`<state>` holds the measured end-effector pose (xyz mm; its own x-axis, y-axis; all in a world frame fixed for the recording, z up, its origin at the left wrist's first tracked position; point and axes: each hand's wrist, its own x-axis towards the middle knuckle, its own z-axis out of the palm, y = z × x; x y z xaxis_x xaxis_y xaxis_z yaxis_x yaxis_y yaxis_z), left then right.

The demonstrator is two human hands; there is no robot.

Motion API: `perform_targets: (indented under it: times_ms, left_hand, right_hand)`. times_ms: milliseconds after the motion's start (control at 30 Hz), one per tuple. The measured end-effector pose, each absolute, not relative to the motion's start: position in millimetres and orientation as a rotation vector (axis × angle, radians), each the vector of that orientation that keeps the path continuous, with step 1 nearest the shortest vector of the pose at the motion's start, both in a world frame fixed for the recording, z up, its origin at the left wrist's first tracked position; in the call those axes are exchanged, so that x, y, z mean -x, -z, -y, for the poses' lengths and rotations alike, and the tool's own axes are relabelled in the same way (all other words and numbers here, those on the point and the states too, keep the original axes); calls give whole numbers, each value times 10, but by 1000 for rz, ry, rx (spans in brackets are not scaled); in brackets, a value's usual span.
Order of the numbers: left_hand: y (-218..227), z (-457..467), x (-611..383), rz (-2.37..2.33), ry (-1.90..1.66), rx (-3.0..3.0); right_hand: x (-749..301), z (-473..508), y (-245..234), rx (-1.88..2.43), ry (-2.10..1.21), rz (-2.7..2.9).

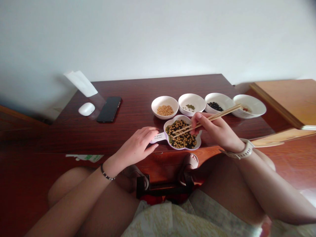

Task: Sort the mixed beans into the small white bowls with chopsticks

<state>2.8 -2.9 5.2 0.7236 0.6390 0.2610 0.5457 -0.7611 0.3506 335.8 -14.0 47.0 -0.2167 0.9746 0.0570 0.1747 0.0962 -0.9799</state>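
Observation:
My right hand (214, 129) grips a pair of wooden chopsticks (217, 115), whose tips rest among the mixed beans in a flower-shaped white dish (183, 135). My left hand (139, 144) curls round the dish's handle (158, 137) at its left side and holds it. Behind the dish stands a row of small white bowls: one with yellow soybeans (165, 107), one with a few green beans (192, 103), one with black beans (218, 102), and a fourth (249, 106) with a few reddish beans.
The dark wooden table (138, 95) also bears a black phone (109, 109), a white mouse (86, 109) and a folded white paper (81, 83) at the back left. A lighter wooden board (286, 98) lies to the right. My knees sit under the table's front edge.

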Motion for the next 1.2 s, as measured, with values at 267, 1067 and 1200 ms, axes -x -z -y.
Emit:
perform_targets:
  times_ms: [267,1067,1200]
  left_hand:
    - [-42,28,-33,-939,-567,-2680]
    - [-59,25,-35,-931,-538,-2674]
    - [-61,31,-37,-948,-531,-2661]
  right_hand:
    - [-3398,112,-502,1196,-1210,1494]
    - [-3330,138,-427,1208,-1307,1484]
    - [-3341,137,-432,1197,-1263,1500]
